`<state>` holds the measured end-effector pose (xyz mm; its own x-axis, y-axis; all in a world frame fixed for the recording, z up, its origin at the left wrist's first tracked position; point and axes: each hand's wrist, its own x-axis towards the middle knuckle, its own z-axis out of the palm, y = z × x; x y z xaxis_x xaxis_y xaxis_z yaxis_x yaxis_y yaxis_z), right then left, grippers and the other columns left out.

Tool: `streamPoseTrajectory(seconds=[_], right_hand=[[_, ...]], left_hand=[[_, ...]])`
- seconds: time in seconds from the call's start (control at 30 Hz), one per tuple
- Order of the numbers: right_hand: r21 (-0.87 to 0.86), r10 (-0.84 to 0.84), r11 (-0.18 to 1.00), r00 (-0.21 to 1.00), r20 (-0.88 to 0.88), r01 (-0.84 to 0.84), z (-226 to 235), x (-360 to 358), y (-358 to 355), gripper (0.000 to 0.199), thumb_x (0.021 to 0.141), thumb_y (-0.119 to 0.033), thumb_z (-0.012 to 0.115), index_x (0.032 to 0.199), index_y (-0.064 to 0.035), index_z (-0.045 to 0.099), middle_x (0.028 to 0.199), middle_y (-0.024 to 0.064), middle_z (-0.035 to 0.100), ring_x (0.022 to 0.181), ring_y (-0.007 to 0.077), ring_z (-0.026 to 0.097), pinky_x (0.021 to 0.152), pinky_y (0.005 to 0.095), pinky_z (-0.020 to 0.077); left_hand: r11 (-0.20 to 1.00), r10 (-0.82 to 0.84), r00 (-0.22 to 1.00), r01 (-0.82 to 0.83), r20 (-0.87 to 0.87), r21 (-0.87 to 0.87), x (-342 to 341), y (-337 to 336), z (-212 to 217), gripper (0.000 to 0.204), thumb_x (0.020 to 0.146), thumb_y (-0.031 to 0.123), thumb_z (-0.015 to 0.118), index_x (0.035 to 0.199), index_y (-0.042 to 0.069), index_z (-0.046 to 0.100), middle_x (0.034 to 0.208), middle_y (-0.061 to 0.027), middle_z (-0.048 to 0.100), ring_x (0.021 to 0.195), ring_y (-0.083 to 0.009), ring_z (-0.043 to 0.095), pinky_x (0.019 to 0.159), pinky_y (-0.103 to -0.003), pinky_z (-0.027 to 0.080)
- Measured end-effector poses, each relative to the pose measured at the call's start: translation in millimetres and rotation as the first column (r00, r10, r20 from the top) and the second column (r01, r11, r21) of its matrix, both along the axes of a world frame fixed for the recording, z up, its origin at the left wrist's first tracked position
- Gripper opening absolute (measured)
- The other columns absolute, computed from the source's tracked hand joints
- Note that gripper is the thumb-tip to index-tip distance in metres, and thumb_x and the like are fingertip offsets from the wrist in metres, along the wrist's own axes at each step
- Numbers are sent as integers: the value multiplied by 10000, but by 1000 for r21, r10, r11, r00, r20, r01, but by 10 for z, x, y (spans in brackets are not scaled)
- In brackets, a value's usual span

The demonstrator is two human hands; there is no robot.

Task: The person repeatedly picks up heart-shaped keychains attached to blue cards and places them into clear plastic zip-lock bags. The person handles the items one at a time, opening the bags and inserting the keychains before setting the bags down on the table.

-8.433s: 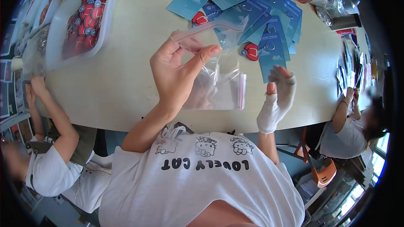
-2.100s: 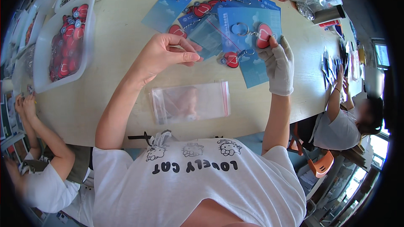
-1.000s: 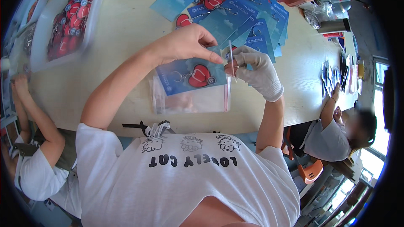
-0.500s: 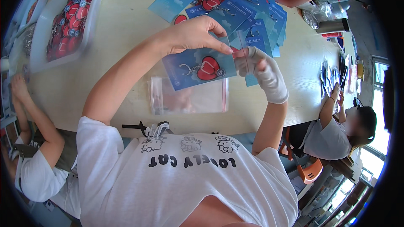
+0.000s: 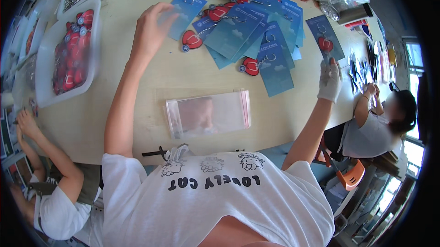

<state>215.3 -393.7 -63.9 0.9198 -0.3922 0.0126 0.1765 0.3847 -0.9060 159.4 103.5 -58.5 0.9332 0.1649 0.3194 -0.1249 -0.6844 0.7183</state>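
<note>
No longer beside the left hand (image 5: 154,29), the gloved right hand (image 5: 330,81) is toward the table's (image 5: 275,118) right edge, pinching the near end of a carded keychain (image 5: 326,35) that extends beyond its grasp. The left overlaps a blue card (image 5: 189,12); whether it grips, I cannot tell. Toward the left edge, a white tub (image 5: 44,63) holds red charms (image 5: 73,59).

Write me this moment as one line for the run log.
left hand: by blue card, contact unclear | gloved right hand: holds carded red keychain | clear bags: on table
</note>
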Motion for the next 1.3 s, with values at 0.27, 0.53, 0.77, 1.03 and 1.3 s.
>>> streamPoseTrajectory(seconds=[0.27, 0.53, 0.77, 1.03, 1.3], right_hand=[[-878, -340, 455, 882, -326, -149, 238, 132, 406, 545, 917, -198, 580, 1266, 157, 360, 1188, 223, 541, 1072, 270, 581, 889, 328, 495], [-961, 259, 207, 957, -128, -184, 656, -281, 1783, 496, 799, -329, 701, 1183, -53, 553, 961, 126, 653, 813, 280, 634, 707, 384, 495], [-977, 259, 73, 950, -174, -199, 314, 99, 2269, 552, 726, -292, 745, 1159, -17, 543, 946, 147, 649, 867, 330, 631, 748, 388, 503], [-803, 409, 511, 908, -86, -306, 282, 241, 2266, 357, 810, -100, 635, 1133, 8, 529, 940, 129, 659, 794, 157, 625, 686, 274, 495], [-569, 557, 717, 822, 119, -403, 914, 149, 2202, 321, 867, -46, 572, 1171, 31, 501, 980, 58, 660, 883, 72, 591, 742, 218, 494]], left_hand=[[834, 163, 948, -281, 275, 475, 372, -77, -344, 571, 806, 373, 704, 1187, -16, 532, 1164, -171, 569, 1157, -349, 454, 992, -439, 344], [915, -236, 968, 250, -80, 318, 98, -770, 68, 832, 678, 450, 784, 1340, 93, 427, 1253, -124, 450, 1185, -302, 408, 991, -450, 329], [914, -217, 974, 182, 58, 363, 83, -896, -248, 981, 619, 515, 782, 1407, 115, 357, 1334, -140, 355, 1217, -337, 363, 1000, -472, 303], [957, -214, 940, 146, 266, 252, 43, -933, -185, 785, 678, 436, 786, 1305, 102, 451, 1324, -126, 369, 1220, -325, 365, 1018, -449, 295], [740, -237, 938, 344, 254, -578, 249, -649, 429, 465, 875, 412, 644, 1144, 39, 575, 1009, -32, 617, 914, -121, 566, 810, -266, 446]])
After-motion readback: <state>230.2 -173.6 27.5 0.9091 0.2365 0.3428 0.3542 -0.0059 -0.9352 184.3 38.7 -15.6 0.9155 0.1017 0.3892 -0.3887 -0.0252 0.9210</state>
